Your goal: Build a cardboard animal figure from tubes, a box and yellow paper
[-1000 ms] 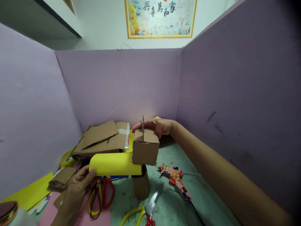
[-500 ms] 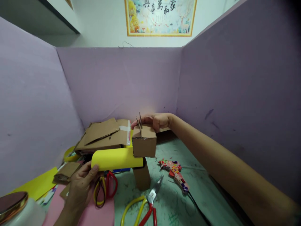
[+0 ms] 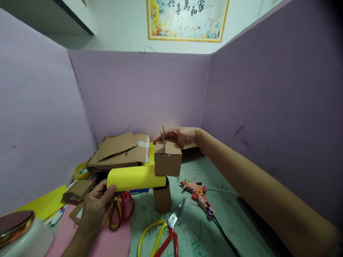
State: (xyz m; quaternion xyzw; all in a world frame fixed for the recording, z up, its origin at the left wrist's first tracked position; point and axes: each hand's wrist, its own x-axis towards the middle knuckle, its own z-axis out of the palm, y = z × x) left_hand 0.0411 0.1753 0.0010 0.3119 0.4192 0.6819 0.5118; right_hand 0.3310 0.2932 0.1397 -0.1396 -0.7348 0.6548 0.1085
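Note:
A curved sheet of yellow paper is pinched at its left end by my left hand. Its right end reaches under a small cardboard box, with an upright cardboard piece just below. My right hand grips the box from behind, its fingers partly hidden. Thin cardboard strips stick up from the box top. In front lie open scissors with red and yellow handles. To the right rests a glue gun covered in colourful stickers, its black cord running forward.
Flattened cardboard is stacked at the back left. A second pair of scissors and pink paper lie near my left hand. A white jar stands at the front left. Purple panels enclose the table.
The view has shifted slightly, so everything sits a little differently in the picture. Both hands keep their holds, with the box and yellow paper in nearly the same arrangement.

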